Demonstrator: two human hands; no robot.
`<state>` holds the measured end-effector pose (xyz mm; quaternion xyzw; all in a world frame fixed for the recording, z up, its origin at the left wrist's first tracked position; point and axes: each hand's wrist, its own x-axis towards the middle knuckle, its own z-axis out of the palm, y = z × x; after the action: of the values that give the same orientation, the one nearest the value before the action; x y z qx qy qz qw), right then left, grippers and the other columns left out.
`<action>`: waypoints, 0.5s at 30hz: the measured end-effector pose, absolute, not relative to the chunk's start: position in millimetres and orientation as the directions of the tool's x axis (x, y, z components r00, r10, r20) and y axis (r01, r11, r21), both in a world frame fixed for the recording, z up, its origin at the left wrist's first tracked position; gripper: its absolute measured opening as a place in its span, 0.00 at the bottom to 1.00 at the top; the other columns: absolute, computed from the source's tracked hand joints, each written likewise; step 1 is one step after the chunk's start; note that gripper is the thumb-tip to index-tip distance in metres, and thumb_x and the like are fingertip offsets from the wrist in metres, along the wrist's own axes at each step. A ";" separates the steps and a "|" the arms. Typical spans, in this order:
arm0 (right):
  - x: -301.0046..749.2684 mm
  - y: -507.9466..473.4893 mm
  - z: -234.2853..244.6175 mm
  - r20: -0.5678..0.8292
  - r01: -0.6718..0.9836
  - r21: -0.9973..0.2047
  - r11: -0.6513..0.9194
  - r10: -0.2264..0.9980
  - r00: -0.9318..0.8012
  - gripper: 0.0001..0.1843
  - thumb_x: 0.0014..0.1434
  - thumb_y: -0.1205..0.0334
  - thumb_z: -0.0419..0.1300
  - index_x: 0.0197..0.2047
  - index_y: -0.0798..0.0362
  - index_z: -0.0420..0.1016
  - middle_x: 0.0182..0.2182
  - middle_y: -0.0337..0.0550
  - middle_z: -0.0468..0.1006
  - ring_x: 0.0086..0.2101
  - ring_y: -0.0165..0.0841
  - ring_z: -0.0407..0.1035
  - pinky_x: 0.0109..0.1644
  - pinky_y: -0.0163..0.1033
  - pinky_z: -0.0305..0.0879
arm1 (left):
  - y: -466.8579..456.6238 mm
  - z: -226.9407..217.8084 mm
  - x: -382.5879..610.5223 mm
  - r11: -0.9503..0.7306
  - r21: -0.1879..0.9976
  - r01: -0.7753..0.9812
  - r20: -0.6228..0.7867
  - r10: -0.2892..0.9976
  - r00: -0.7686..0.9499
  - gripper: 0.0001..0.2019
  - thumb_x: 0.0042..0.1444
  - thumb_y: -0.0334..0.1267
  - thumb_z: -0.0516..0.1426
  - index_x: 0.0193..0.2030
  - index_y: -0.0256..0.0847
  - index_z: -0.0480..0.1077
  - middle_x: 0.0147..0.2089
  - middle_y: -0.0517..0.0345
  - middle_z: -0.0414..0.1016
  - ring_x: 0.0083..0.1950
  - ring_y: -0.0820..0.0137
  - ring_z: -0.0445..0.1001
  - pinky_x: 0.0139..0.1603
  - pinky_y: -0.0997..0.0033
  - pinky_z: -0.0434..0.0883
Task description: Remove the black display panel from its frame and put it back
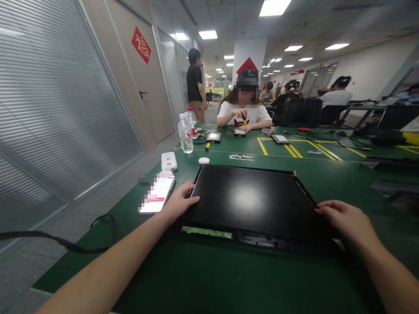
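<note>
Nearest, two bare forearms are reaching over the green tabletop [209, 279] to a black panel [252, 196] lying flat between them. Its near edge is showing a bare green circuit strip [206, 232] — any cover there looks already off, and the panel is not lifted. The left hand [178, 203] is curling its fingers over the left edge. The right hand [347, 218] is resting flat on the right edge, fingers together — whether it is gripping, I cannot tell. Beside the left hand a phone [157, 194] is glowing, and farther off a seated person [244, 114] is working.
</note>
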<state>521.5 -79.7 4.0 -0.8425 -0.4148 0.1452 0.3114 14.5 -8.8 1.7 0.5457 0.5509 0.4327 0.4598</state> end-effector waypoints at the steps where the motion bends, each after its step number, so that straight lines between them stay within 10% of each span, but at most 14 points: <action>1: 521.6 -79.6 3.5 0.023 0.613 -0.643 -0.458 0.789 0.614 0.18 0.43 0.46 0.58 0.29 0.45 0.84 0.31 0.47 0.88 0.32 0.46 0.76 0.38 0.49 0.65 | -8.8 1.5 14.3 0.026 0.978 0.209 -0.031 0.999 0.021 0.25 0.41 0.41 0.75 0.50 0.42 0.84 0.79 0.43 0.69 0.80 0.40 0.65 0.81 0.46 0.58; 15: 514.0 -80.4 10.7 -0.025 0.580 -0.641 -0.502 0.770 0.638 0.20 0.39 0.44 0.57 0.30 0.44 0.83 0.32 0.47 0.88 0.32 0.47 0.76 0.39 0.50 0.68 | -2.7 -3.2 8.8 -0.112 0.816 0.568 0.051 0.991 0.121 0.27 0.50 0.46 0.67 0.56 0.38 0.84 0.80 0.38 0.67 0.80 0.41 0.65 0.81 0.44 0.60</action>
<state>514.0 -80.4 10.7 -0.8524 -0.3959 0.1559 0.3039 8.8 -2.7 -3.2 0.6725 0.5795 0.3218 0.3292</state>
